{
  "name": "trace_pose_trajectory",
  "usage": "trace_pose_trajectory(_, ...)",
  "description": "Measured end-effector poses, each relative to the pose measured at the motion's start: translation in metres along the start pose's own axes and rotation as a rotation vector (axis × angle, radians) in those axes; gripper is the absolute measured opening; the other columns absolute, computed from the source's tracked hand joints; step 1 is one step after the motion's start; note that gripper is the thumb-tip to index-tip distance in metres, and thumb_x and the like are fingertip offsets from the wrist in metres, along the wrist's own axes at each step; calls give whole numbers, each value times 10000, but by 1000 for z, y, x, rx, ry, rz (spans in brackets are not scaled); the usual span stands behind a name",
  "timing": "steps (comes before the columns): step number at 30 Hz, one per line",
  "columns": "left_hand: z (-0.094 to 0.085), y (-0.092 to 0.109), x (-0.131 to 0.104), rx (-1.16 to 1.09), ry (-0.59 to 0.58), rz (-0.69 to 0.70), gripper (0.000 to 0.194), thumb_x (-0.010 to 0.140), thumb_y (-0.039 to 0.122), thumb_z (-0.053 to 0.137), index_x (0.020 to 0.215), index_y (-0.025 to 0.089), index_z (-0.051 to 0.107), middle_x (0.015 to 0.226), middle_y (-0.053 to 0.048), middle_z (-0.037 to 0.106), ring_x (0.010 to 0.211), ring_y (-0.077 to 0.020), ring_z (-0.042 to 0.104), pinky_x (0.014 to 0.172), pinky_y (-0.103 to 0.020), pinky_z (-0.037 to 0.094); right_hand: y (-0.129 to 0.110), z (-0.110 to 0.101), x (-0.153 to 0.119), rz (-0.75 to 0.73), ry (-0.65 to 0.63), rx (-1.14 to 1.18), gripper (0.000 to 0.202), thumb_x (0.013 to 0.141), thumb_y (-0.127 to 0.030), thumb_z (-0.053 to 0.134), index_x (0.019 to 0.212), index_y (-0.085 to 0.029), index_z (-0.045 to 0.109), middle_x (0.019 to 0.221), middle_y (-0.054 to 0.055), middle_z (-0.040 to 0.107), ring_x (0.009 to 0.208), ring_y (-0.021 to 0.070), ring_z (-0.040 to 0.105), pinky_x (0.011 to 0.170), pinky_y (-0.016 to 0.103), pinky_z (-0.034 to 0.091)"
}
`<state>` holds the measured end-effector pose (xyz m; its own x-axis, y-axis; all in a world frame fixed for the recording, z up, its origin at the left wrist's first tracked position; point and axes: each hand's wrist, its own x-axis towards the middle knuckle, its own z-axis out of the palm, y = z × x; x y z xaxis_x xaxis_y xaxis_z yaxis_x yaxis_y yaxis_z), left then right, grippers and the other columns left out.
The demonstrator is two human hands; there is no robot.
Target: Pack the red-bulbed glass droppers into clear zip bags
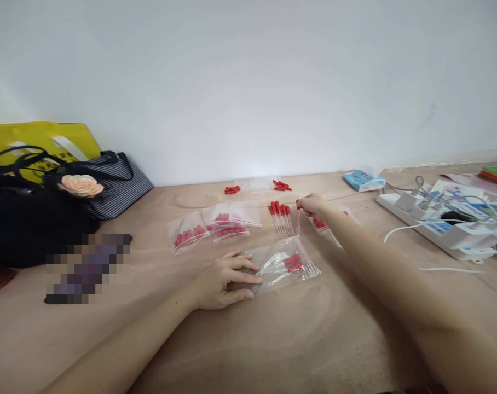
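My left hand (227,282) lies with its fingers spread over the near end of a clear zip bag (269,273), pressing it to the table. Inside that bag are a few droppers with red rubber bulbs (293,262). Farther off, my right hand (313,204) pinches the red bulb of a dropper (298,204), its thin glass tube pointing down. Just left of it, several loose droppers (279,208) lie side by side, bulbs away from me. Another bag with red bulbs (320,223) is partly hidden under my right hand and forearm.
Filled zip bags (227,219) overlap at centre left. Toward the wall lie red bulbs (232,190) and more droppers (282,186). A power strip (441,230) with cables stands right, near a blue tissue pack (363,180). Bags (113,186) and a blurred-out dark object (88,268) are left.
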<state>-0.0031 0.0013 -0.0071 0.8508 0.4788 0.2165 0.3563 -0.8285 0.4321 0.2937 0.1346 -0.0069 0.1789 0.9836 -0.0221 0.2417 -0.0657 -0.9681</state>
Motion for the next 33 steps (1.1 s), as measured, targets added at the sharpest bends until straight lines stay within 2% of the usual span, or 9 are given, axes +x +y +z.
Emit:
trace_pose_trajectory(3, 0, 0, 0, 18, -3, -3, 260, 824, 324, 581, 1076, 297, 636, 1190, -44, 582, 1194, -266, 456, 1025, -477, 321, -4, -21, -19, 29, 13, 115, 107, 607, -143, 649, 610, -150, 542, 451, -15, 484, 367, 56, 352, 347, 198, 290)
trace_pose_trajectory(6, 1, -1, 0, 25, 5, 8, 257, 827, 321, 577, 1076, 297, 638, 1202, -49, 571, 1189, -263, 461, 1028, -480, 314, -2, -41, -46, 17, 24, 236, 101, 621, -141, 623, 702, -155, 564, 592, 19, 580, 435, 64, 442, 402, 194, 385)
trace_pose_trajectory(11, 2, -2, 0, 32, 3, 9, 254, 837, 317, 567, 1083, 310, 631, 1213, -42, 561, 1169, -247, 481, 1040, -480, 295, 16, -57, -82, -30, 91, 512, 132, 619, -164, 632, 728, -187, 561, 630, 2, 592, 506, 90, 526, 482, 216, 475)
trace_pose_trajectory(15, 2, -4, -1, 37, 3, 9, 258, 836, 320, 569, 1088, 322, 625, 1226, -25, 553, 1189, -241, 461, 1054, -466, 276, 27, -52, -93, -39, 95, 521, 144, 626, -223, 657, 722, -191, 555, 631, -10, 577, 514, 84, 527, 488, 208, 477)
trace_pose_trajectory(20, 2, -4, -1, 41, -7, -1, 258, 839, 328, 562, 1089, 326, 625, 1239, -26, 542, 1189, -240, 461, 1057, -469, 270, 28, -38, -103, -45, 38, 523, 174, 631, -241, 679, 743, -184, 559, 683, -2, 586, 553, 89, 554, 553, 229, 500)
trace_pose_trajectory(27, 3, -3, -5, 68, -7, -67, 259, 837, 352, 558, 1087, 352, 626, 1400, -23, 357, 1240, -287, 386, 991, -456, 357, 24, -20, -122, 61, -80, 619, 271, 599, -212, 719, 797, -199, 533, 661, -17, 606, 613, 120, 619, 612, 254, 518)
trace_pose_trajectory(31, 3, -3, -4, 77, -18, -63, 261, 837, 350, 560, 1090, 353, 624, 1395, -19, 367, 1236, -281, 391, 1003, -456, 343, 27, -16, -126, 46, -246, 445, 296, 576, -270, 754, 777, -184, 554, 637, -25, 615, 554, 97, 591, 540, 219, 477)
trace_pose_trajectory(33, 3, -3, -3, 73, -16, -53, 260, 840, 348, 556, 1091, 353, 624, 1384, -20, 384, 1228, -274, 405, 1018, -459, 324, 29, -15, -125, 7, -287, 329, 284, 573, -298, 754, 762, -174, 582, 627, -26, 619, 517, 80, 553, 506, 206, 441)
